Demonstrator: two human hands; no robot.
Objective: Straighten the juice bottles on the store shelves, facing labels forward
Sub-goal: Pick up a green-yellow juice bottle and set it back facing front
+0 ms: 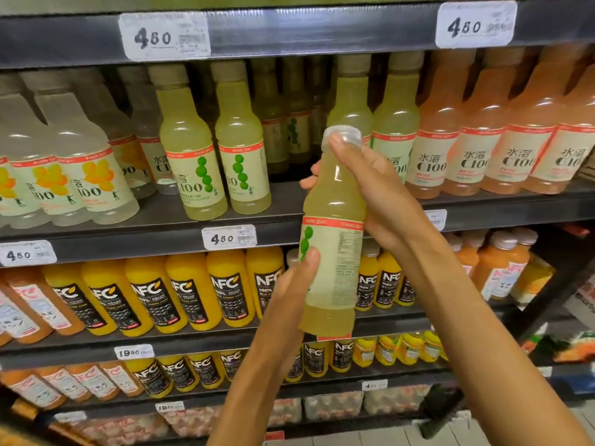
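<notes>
lime juice bottle (331, 252) held upright in air, just in front of middle shelf edge (161, 243), label turned sideways. right hand (370, 188) grasps neck and shoulder, thumb on cap. left hand (296, 284) grips lower body, thumb on label. matching green bottles (212, 162) stand on shelf behind.

- My right hand (370, 188) reaches in from the lower right, fingers wrapped round the bottle's (331, 239) neck, thumb up by the cap.
- My left hand (296, 284) comes up from below (forearm bare), thumb pressed against the label, fingers hidden behind.
</notes>
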